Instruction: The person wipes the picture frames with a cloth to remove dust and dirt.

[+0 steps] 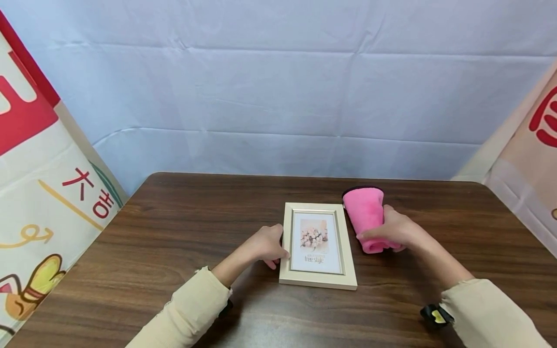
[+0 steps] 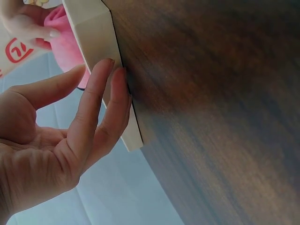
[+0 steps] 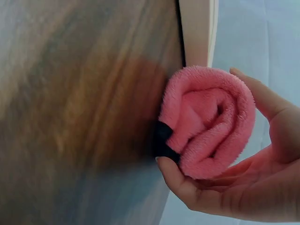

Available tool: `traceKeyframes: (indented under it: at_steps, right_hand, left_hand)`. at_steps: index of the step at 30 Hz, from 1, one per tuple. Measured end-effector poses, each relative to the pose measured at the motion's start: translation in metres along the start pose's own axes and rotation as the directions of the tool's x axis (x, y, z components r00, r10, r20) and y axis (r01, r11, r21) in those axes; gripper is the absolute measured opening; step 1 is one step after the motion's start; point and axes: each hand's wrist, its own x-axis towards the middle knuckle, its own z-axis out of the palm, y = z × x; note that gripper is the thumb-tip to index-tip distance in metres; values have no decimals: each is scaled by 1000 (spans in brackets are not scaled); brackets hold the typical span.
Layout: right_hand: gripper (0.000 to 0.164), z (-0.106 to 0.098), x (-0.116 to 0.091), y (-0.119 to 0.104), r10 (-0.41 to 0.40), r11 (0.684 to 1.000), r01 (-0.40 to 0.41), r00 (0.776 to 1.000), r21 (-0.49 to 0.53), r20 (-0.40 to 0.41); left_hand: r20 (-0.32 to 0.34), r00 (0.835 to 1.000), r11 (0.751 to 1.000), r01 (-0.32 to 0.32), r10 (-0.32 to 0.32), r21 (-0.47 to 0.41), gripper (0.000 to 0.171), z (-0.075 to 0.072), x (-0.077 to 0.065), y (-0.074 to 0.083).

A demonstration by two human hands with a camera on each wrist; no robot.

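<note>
A cream picture frame (image 1: 318, 279) with a flower print lies face up on the wooden table. My left hand (image 1: 268, 244) is at its left edge; in the left wrist view the fingertips (image 2: 107, 70) touch the side wall, fairly straight, and the thumb is near the top edge. To the right of the frame, a rolled pink towel (image 1: 364, 212) with dark trim lies at a slant on the table. My right hand (image 1: 393, 229) grips its near end, thumb on one side and fingers round the other. The right wrist view shows the coiled end of the towel (image 3: 215, 122).
Brown wood grain covers the table (image 1: 196, 208), whose far edge meets a pale blue cloth backdrop (image 1: 261, 96). Printed cloths hang at the left (image 1: 48, 193) and right (image 1: 531, 159) sides. A dark strap (image 1: 436, 315) shows at my right sleeve.
</note>
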Motion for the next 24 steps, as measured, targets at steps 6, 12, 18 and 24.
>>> traceKeyframes:
  at_steps: [6, 12, 18, 24]
  right_hand:
    - [81, 6, 2, 1, 10, 999, -10, 1000, 38, 16]
    - [96, 3, 5, 10, 23, 987, -32, 998, 160, 55]
    - [101, 1, 7, 19, 25, 970, -43, 997, 238, 76]
    - [93, 0, 7, 20, 2, 962, -23, 997, 273, 77]
  left_hand:
    - [5, 1000, 1000, 9, -9, -15, 33, 1, 1, 0]
    - [5, 1000, 999, 22, -22, -47, 34, 0, -1, 1]
    - [-6, 1000, 997, 24, -25, -76, 38, 1, -4, 2]
    - [-9, 999, 995, 31, -32, -91, 43, 1, -3, 1]
